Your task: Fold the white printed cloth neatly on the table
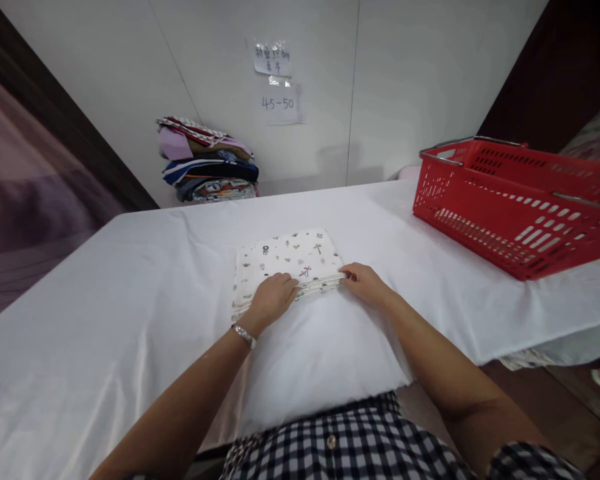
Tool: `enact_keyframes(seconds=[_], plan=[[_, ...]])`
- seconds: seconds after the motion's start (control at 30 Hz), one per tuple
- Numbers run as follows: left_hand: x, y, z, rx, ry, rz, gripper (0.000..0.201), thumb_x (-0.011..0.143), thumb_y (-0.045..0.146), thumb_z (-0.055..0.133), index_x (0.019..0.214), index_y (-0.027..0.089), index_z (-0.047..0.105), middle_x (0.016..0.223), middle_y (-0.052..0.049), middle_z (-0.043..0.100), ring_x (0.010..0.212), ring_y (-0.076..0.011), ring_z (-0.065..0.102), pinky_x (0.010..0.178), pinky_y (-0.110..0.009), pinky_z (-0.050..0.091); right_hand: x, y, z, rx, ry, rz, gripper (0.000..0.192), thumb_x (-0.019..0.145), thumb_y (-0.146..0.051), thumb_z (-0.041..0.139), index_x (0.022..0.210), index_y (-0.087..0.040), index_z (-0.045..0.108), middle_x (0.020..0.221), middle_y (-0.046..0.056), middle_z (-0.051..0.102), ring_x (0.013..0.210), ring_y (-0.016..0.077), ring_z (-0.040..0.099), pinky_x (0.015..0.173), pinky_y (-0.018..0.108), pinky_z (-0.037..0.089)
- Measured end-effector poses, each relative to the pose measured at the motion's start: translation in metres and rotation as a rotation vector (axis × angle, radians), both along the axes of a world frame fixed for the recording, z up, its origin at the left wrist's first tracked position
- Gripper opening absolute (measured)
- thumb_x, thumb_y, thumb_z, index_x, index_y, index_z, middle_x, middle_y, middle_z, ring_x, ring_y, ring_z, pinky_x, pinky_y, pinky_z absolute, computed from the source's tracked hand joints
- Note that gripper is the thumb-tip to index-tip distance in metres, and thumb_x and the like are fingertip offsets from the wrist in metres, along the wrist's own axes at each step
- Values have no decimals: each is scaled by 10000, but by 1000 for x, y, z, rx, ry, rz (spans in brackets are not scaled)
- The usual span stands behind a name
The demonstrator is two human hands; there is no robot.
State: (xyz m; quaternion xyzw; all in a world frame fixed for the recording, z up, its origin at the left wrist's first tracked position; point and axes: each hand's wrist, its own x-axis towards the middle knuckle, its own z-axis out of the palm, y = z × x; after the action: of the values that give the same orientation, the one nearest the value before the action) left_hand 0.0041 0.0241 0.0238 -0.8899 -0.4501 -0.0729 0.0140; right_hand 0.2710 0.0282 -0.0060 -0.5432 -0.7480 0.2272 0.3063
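Observation:
A white cloth (285, 257) printed with small trees and shapes lies folded in several layers on the white-covered table. My left hand (274, 297) rests over its near edge, fingers closed on the layers around the middle of that side. At the near right corner, my right hand (364, 281) pinches the stacked edge between thumb and fingers. Between the two hands the layered folds show along the edge. The left hand's fingertips are partly hidden from above.
A red plastic basket (510, 207) with metal handles stands on the table (130, 287) at the right. Behind the far edge sits a pile of folded fabrics (210, 163). Two paper notes (281, 103) are on the wall. A pinkish curtain (25, 200) hangs at the left.

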Motion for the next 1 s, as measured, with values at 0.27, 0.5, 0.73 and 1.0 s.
enact_keyframes(seconds=[0.27,0.5,0.73,1.0], plan=[[1,1,-3,35,31,25,205,908,235,384,833,185,568,842,-59,577,821,-193,519,691,-320,402,-6,0,1,53,58,-32,179,752,-161,509,869,-208,637,766,-4,579,664,126,498,630,246,378],[-2,-2,-10,89,14,-14,210,913,234,378,873,186,578,853,-58,581,838,-199,519,703,-326,405,-8,-5,10,20,-74,-46,91,719,-169,508,749,-215,581,709,-22,563,643,130,479,579,238,307],[-7,-2,-17,124,-40,-65,201,918,245,397,936,178,585,880,-59,594,838,-195,518,727,-327,421,-4,-5,12,5,-60,-49,104,712,-187,493,766,-219,576,711,-32,546,649,125,466,581,231,287],[-9,-2,-19,168,-76,-99,165,896,219,440,948,179,591,876,-61,599,830,-197,526,725,-332,436,-2,-6,13,-123,-38,-10,90,716,-208,481,754,-217,562,658,-48,523,623,120,454,566,229,270]])
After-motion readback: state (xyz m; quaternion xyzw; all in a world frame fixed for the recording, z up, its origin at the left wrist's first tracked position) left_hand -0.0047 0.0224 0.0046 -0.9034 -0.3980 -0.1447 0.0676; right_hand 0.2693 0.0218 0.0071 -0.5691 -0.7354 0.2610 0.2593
